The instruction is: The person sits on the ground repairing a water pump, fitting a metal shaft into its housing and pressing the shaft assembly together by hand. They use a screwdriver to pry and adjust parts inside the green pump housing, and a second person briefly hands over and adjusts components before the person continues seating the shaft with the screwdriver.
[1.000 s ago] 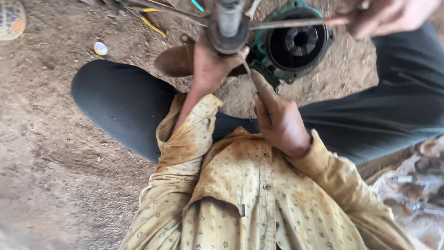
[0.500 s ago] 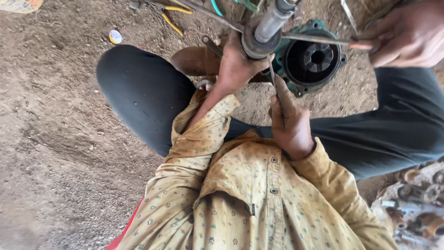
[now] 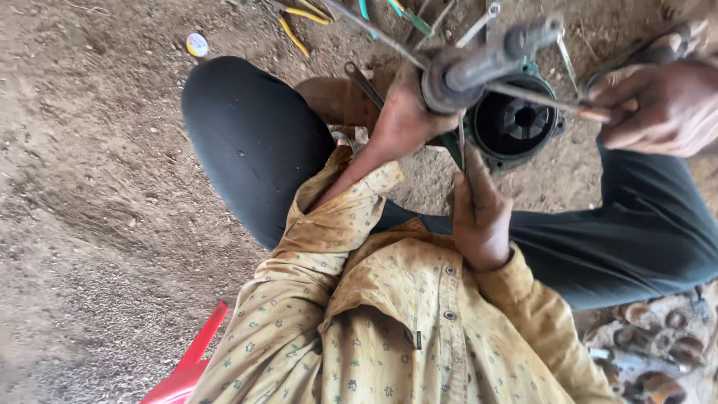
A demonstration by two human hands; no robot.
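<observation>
My left hand [image 3: 400,123] grips a grey metal shaft with a round collar [image 3: 479,67], held above a green motor housing [image 3: 523,123] on the dirt. My right hand [image 3: 479,217] is closed around a thin metal tool [image 3: 462,146] whose tip points up at the collar. From the upper right, another person's hand [image 3: 658,105] holds a long thin rod [image 3: 538,97] that crosses over the housing toward the collar. I squat in a yellow patterned shirt, with dark trousers on both knees.
Yellow-handled pliers [image 3: 295,26] and other hand tools lie on the dirt at the top. A wrench [image 3: 364,84] rests beside my left wrist. A small round disc [image 3: 197,45] lies upper left. Rusty parts [image 3: 658,344] are piled bottom right, and a red object [image 3: 187,366] shows bottom left.
The shaft in my left hand has tipped from near upright to leaning right. My right hand stays under it with the thin tool. The view has drifted, showing more ground at left.
</observation>
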